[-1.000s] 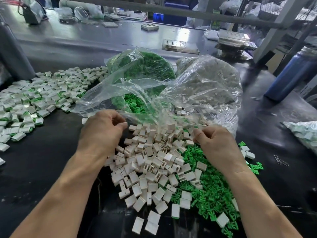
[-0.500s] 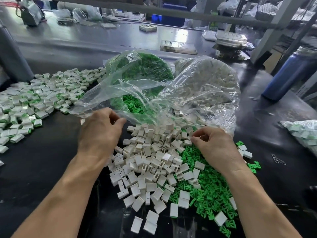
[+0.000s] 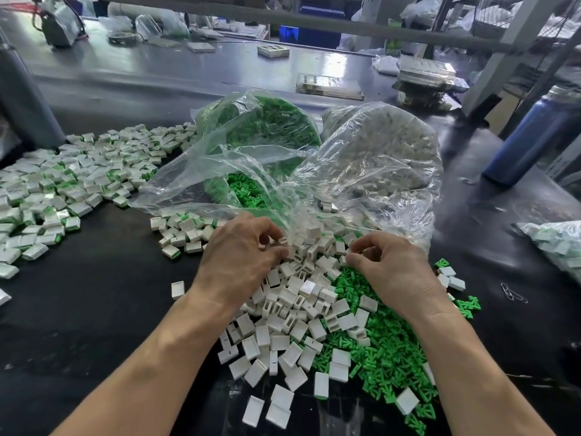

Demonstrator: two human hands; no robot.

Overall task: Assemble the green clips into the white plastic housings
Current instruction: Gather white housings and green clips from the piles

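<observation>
Fingers of the left hand (image 3: 242,259) and right hand (image 3: 390,272) curl atop the white housings (image 3: 295,309); held contents indiscernible. Green clips (image 3: 386,350) lie beside that pile, under the right wrist.

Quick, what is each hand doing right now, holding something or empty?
Left hand: fingers curled in a grip on a small white plastic housing at the fingertips.
Right hand: fingers curled over the pile; whether they hold anything cannot be told.

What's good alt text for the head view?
Two bare hands, left hand and right hand, reach into a pile of white housings beside loose green clips on a black table, with clear plastic bags behind.
</observation>
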